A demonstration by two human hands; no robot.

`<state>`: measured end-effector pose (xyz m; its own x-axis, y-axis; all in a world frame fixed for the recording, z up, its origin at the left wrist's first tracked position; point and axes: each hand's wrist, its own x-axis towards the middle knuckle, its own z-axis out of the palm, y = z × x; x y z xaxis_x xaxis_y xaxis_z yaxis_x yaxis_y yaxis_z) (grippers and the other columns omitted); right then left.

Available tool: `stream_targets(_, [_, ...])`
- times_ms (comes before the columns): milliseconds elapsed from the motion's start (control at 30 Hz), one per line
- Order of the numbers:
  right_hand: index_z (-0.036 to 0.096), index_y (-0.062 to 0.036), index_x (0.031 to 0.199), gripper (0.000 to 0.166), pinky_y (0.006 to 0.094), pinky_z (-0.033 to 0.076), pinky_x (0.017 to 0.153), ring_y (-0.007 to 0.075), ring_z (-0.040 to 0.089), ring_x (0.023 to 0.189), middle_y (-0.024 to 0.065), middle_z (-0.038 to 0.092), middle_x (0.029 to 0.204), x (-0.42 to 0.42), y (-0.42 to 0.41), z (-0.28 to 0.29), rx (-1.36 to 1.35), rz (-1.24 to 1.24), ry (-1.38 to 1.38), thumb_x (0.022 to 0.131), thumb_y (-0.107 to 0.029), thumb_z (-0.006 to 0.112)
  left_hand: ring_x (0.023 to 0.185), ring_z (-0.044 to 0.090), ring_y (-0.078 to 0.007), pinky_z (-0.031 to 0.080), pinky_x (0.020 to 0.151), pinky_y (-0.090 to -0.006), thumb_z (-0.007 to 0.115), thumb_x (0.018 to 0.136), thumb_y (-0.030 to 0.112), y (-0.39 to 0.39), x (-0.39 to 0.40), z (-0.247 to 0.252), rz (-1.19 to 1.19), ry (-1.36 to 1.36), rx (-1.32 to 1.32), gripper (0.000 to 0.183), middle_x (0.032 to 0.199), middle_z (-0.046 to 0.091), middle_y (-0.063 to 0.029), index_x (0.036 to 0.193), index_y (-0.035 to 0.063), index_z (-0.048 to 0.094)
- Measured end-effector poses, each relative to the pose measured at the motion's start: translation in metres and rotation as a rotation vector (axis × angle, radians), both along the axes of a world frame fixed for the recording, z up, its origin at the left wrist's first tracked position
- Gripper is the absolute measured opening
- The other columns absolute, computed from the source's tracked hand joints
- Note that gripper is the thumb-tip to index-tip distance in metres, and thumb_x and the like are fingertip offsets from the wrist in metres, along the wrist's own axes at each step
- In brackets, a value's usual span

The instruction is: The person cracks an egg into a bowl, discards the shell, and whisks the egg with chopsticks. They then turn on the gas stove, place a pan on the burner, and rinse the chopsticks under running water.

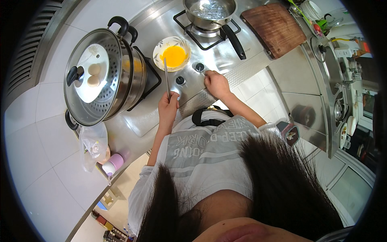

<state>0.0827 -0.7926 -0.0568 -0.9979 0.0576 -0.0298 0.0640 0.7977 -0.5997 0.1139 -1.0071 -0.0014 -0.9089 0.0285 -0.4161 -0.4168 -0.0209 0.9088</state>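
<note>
My left hand (168,106) grips a pair of metal chopsticks (167,77), their tips in the beaten egg (174,56). This yellow liquid lies in a leaf-patterned bowl (157,48) on the steel stove top. Loosely curled at the stove's front edge is my right hand (217,84), with nothing visible in it. Just beside its fingers is a black stove knob (199,67), apart from them; a second knob (180,80) lies between my hands. Behind them, a steel saucepan (208,22) of bubbling clear liquid stands on a burner, its black handle (234,42) pointing towards me.
A steamer pot with a glass lid (112,90) stands at left; two round pale things (93,75) show on a plate inside. Beyond the saucepan lies a wooden cutting board (273,28). A plastic bag (94,145) and a pink-and-white bottle (114,163) sit at lower left.
</note>
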Motion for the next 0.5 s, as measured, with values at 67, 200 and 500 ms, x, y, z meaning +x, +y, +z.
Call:
stream_targets(67, [0.059,-0.0015,0.094,0.022,0.045,0.051,0.071,0.0359,0.062,0.078,0.0188,0.063,0.091,0.0,0.0003,-0.0022,0.007,0.002,0.009,0.082,-0.018,0.052,0.045,0.033,-0.0019,0.023,0.041,-0.0188,0.053,0.092,0.016,0.0,0.0004,-0.0005,-0.001,0.008,-0.005,0.012,0.054,0.043,0.005,0.085,0.008,0.057])
stream_targets(200, [0.063,-0.0042,0.092,0.021,0.0446,0.05,0.071,0.0358,0.062,0.078,0.0169,0.063,0.092,-0.0016,0.0005,-0.0036,0.033,0.006,-0.021,0.082,-0.019,0.052,0.05,0.038,-0.0025,0.027,0.047,-0.0196,0.057,0.089,0.015,-0.0003,0.0005,0.004,0.007,-0.03,0.017,0.011,0.057,0.046,0.004,0.082,0.0066,0.056])
stream_targets(500, [0.057,-0.0014,0.083,0.017,0.0451,0.05,0.07,0.0354,0.062,0.076,0.0185,0.062,0.087,-0.0021,-0.0009,0.0012,0.07,0.037,-0.012,0.082,-0.017,0.051,0.05,0.04,-0.0028,0.029,0.047,-0.0195,0.058,0.089,0.016,0.0007,0.0,0.0032,-0.003,-0.03,0.01,0.011,0.057,0.047,0.004,0.082,0.0067,0.056])
